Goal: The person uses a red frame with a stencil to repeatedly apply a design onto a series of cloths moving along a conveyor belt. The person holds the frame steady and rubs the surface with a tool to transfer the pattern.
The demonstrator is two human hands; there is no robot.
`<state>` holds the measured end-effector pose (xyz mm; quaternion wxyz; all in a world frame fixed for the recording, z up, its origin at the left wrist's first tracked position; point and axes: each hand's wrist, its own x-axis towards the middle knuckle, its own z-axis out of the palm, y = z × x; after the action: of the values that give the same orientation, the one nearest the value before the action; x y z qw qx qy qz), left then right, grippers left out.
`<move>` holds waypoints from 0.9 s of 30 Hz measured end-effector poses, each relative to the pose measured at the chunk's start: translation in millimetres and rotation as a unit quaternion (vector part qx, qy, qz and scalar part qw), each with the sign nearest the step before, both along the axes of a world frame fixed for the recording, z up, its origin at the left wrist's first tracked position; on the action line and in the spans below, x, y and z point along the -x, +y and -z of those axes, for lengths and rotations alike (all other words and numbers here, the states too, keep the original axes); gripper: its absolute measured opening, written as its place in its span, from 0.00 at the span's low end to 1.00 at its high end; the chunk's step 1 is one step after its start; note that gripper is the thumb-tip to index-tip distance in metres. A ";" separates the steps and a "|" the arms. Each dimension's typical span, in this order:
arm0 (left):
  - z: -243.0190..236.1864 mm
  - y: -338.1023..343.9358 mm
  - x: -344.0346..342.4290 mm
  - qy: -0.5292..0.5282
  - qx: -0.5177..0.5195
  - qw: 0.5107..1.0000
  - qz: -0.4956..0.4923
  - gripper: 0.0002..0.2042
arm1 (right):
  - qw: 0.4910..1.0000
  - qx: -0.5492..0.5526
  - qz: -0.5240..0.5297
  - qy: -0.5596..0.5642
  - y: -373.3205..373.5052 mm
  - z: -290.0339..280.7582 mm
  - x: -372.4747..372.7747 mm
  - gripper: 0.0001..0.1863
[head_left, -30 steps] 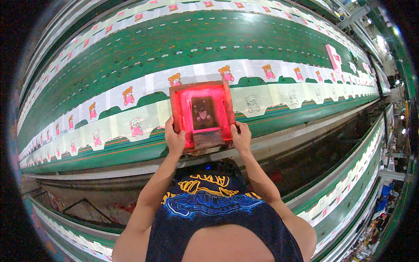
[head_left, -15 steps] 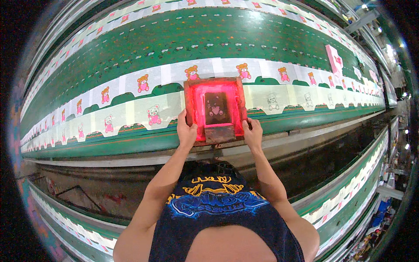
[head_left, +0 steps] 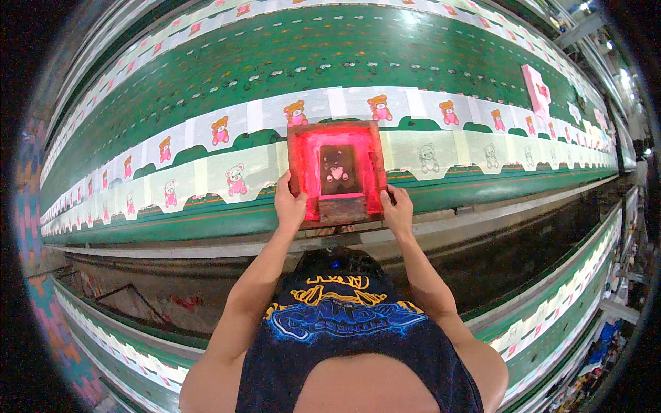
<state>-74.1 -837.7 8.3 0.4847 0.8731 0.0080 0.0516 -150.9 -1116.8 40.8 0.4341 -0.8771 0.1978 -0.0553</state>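
Note:
A wooden printing screen (head_left: 376, 165), its inside smeared with bright pink ink, is over the near row of pale cloth pieces. A dark mesh window (head_left: 341, 162) in its middle shows a small bear pattern. My left hand (head_left: 290, 205) grips the left side near the front corner, thumb on top. The right side is gripped by my right hand (head_left: 398, 208) in the same way. Left of the screen, a bear print (head_left: 236, 179) carries pink patches. To the right, the bear print (head_left: 428, 159) is only an outline. The cloth beneath the screen is hidden.
A long green printing table (head_left: 241, 86) runs across the view. Behind the screen lies a row of white cloth pieces with brown-and-pink bears (head_left: 219, 129). A pink block-like object (head_left: 536, 93) stands at the far right. Behind me is another green table (head_left: 131, 344) with cloth pieces.
The view has shifted slightly. Both hands keep their hold on the screen, which stays in about the same place between the same two prints.

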 end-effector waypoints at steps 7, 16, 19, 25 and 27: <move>-6.4 0.8 -0.4 0.033 -0.019 0.999 -0.001 0.32 | 0.947 0.101 -0.274 -0.138 42.8 -59.9 10.6 0.24; -12.5 0.1 -1.2 0.042 -0.010 0.999 0.009 0.33 | 0.907 0.230 -0.339 -0.100 64.3 -41.5 -30.1 0.19; -13.8 0.9 -0.9 0.047 -0.004 0.999 0.018 0.33 | 0.911 0.212 -0.335 -0.116 54.9 -30.6 -55.4 0.15; -10.6 1.9 1.0 0.003 -0.023 0.999 0.025 0.34 | 0.893 0.246 -0.331 -0.182 53.0 -51.1 -143.6 0.12; -7.5 2.1 1.1 -0.009 -0.014 0.999 0.034 0.34 | 0.886 0.255 -0.337 -0.189 52.6 -39.4 -164.1 0.11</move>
<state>-75.2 -835.5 15.8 0.4736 0.8793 -0.0265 0.0431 13.2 -1064.2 80.2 0.2170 -0.9444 -0.2163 -0.1191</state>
